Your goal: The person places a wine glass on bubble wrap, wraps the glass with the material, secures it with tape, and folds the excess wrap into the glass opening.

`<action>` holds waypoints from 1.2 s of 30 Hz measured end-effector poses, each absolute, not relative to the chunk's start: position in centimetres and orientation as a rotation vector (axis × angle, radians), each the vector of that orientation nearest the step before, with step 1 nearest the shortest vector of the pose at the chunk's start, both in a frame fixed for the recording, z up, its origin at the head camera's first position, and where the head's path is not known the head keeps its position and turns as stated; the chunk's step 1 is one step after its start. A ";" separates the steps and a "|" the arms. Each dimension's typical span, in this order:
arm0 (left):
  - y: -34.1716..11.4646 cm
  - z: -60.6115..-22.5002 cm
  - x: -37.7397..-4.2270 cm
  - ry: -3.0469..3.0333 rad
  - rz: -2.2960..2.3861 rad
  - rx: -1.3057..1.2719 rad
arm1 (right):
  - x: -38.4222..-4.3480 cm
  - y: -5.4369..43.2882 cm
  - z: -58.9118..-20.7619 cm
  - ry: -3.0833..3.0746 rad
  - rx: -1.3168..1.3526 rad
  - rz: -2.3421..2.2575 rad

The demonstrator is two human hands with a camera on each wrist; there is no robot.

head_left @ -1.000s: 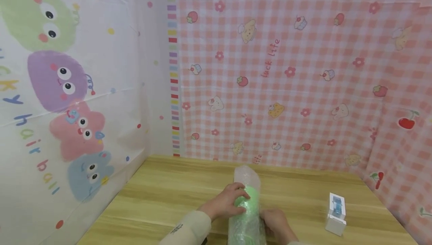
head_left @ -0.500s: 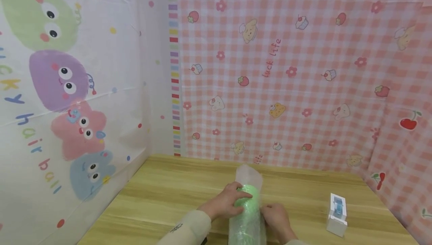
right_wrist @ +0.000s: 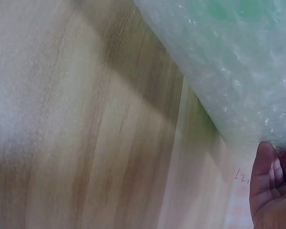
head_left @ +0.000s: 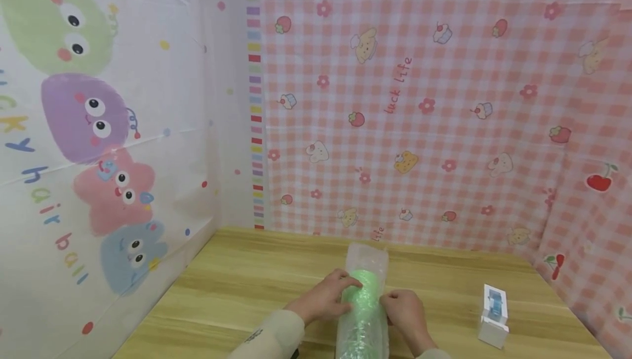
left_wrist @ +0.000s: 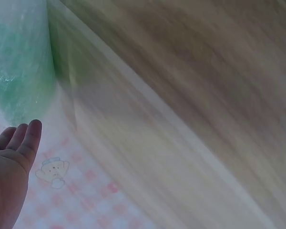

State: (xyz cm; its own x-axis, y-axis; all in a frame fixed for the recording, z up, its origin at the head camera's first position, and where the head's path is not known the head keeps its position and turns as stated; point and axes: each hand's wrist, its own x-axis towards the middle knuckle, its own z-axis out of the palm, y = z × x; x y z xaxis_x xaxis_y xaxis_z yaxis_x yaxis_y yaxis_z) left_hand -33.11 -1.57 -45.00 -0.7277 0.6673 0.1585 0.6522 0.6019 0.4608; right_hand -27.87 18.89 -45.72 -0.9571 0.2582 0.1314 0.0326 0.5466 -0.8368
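A long green object (head_left: 366, 289) of cylinder-like shape lies on the table inside clear bubble wrap (head_left: 369, 256), whose far end extends past it. From the left side, my left hand (head_left: 322, 297) rests on the wrapped object, its thumb and fingers spread over it. Its fingers look fairly straight in the left wrist view, where the hand (left_wrist: 12, 167) is beside the green bundle. At the right side, my right hand (head_left: 407, 315) pinches the edge of the wrap between thumb and curled fingers. The right wrist view shows this hand (right_wrist: 275, 191) at the wrap's border. What the green object is stays unclear.
A small white box (head_left: 494, 329) with a blue roll-like item (head_left: 495, 302) on it stands to the right. The wood-grain table (head_left: 237, 282) meets a pink checked cloth (head_left: 444, 134) behind and a white cartoon sheet (head_left: 182, 128) at left.
My right hand has risen slightly with the wrap's edge in its fingers. The wrap's far end has spread wider to the right. The left hand has shifted only slightly.
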 end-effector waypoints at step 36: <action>-2.1 -45.6 -32.9 2.907 0.559 1.227 | -28.0 17.5 -44.7 -2.577 -0.067 1.055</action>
State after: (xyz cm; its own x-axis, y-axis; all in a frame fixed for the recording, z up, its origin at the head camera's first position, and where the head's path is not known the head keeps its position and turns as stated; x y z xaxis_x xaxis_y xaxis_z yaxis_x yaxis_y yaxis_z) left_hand -32.94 -2.09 -45.57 -0.7051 0.6832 0.1902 0.7050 0.6462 0.2922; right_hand -28.01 17.49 -44.65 -0.9360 0.1755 0.3051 -0.0889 0.7210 -0.6872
